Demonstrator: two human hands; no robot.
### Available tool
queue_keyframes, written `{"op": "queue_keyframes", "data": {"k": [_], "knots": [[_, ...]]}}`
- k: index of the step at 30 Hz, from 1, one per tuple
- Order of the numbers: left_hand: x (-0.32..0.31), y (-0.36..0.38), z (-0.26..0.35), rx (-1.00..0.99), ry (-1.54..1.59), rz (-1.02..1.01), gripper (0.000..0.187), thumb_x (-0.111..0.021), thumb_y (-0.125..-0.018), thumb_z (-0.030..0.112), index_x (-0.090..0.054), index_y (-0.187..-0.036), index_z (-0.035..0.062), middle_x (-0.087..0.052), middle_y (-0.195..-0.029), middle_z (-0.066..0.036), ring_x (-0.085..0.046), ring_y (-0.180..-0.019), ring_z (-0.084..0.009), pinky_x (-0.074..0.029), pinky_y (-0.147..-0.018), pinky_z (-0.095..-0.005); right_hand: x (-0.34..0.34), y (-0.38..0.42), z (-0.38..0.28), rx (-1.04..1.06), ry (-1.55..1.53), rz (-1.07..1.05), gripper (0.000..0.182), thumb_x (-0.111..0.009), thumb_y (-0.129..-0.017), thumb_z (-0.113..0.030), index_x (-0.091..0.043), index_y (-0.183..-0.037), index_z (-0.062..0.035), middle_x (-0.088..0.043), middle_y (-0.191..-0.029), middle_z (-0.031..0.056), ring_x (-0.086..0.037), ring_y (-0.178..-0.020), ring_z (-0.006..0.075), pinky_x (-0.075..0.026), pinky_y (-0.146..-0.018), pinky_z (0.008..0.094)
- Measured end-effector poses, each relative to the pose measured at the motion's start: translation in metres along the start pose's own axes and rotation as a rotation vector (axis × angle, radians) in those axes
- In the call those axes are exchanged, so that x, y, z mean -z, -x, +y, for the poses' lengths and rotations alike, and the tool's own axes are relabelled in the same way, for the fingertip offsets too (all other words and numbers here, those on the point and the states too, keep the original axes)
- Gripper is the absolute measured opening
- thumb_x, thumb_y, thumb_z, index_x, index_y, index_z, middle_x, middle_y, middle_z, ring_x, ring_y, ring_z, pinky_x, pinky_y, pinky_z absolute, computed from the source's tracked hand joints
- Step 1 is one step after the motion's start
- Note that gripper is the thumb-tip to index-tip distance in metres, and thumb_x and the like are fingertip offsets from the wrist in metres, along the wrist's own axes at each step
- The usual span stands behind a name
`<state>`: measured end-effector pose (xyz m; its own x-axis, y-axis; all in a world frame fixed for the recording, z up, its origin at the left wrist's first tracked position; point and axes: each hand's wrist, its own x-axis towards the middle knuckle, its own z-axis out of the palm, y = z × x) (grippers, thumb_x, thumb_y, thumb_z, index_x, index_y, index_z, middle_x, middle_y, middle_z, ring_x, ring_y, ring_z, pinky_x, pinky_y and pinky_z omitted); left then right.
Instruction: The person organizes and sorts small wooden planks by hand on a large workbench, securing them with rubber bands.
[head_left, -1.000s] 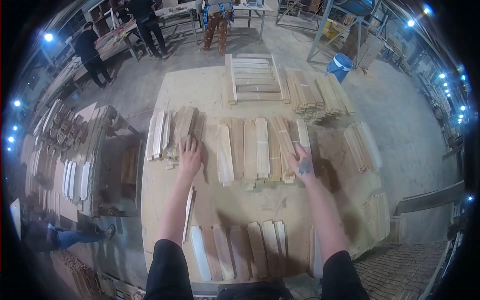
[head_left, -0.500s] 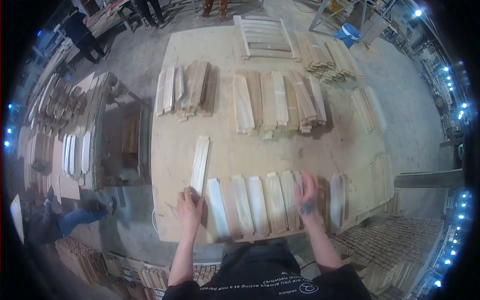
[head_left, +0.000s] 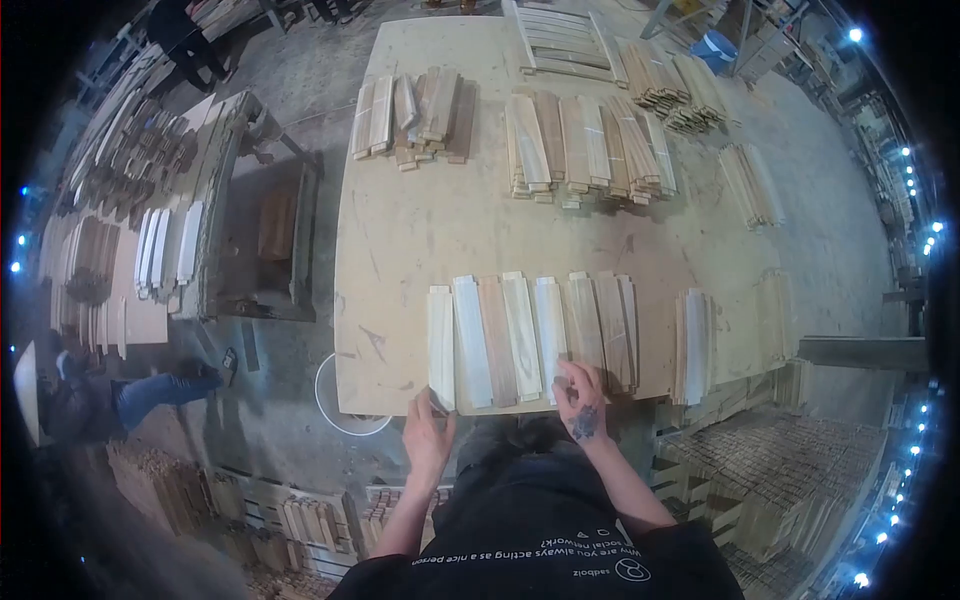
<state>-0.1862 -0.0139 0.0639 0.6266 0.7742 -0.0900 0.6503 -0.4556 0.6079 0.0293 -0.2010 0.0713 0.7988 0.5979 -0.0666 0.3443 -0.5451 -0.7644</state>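
A row of wooden slats [head_left: 495, 340] with narrowed ends lies side by side along the table's near edge, in pale and brownish tones. At the row's left end, my left hand [head_left: 428, 432] is closed around the lower end of a pale slat [head_left: 440, 335]. My right hand [head_left: 583, 402] has its fingers curled at the lower end of a whitish slat [head_left: 549, 325] near the middle of the row. Just right of it, several browner slats [head_left: 612, 330] lie close together. My fingers partly cover the lower ends of the slats I touch.
Stacked slats [head_left: 580, 150] and another pile [head_left: 430, 115] lie farther back on the wooden table [head_left: 390, 250]. A slatted frame [head_left: 565, 50] rests at the far edge. Slat bundles [head_left: 694, 345] lie to the right. A person [head_left: 160, 395] is at the left, near another loaded table.
The slat in my left hand has come down and right from its separate spot into the row's left end. My right hand has shifted left along the row. The camera view has shifted.
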Motion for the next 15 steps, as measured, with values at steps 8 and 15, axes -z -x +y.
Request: {"op": "queue_keyframes", "data": {"k": [8, 15], "knots": [[-0.017, 0.006, 0.012, 0.025, -0.192, 0.265, 0.064, -0.077, -0.082, 0.01, -0.052, -0.14, 0.0024, -0.059, -0.101, -0.017, -0.062, -0.086, -0.0381, -0.05, -0.075, -0.0492, 0.024, -0.005, 0.024, 0.083, 0.059, -0.042, 0.045, -0.071, -0.086, -0.006, -0.063, -0.13, -0.0066, -0.059, -0.126, 0.0164, -0.059, -0.118, 0.0348, -0.051, -0.098, 0.0422], [-0.066, 0.001, 0.065, 0.092, -0.122, 0.242, 0.056, -0.078, -0.083, 0.015, -0.057, -0.134, 0.0033, -0.062, -0.105, -0.018, -0.062, -0.098, -0.041, -0.051, -0.082, -0.0492, 0.058, -0.015, 0.083, 0.15, 0.082, 0.025, 0.044, -0.069, -0.084, -0.004, -0.064, -0.128, -0.0054, -0.057, -0.124, 0.0162, -0.058, -0.119, 0.0371, -0.05, -0.1, 0.0435]]}}
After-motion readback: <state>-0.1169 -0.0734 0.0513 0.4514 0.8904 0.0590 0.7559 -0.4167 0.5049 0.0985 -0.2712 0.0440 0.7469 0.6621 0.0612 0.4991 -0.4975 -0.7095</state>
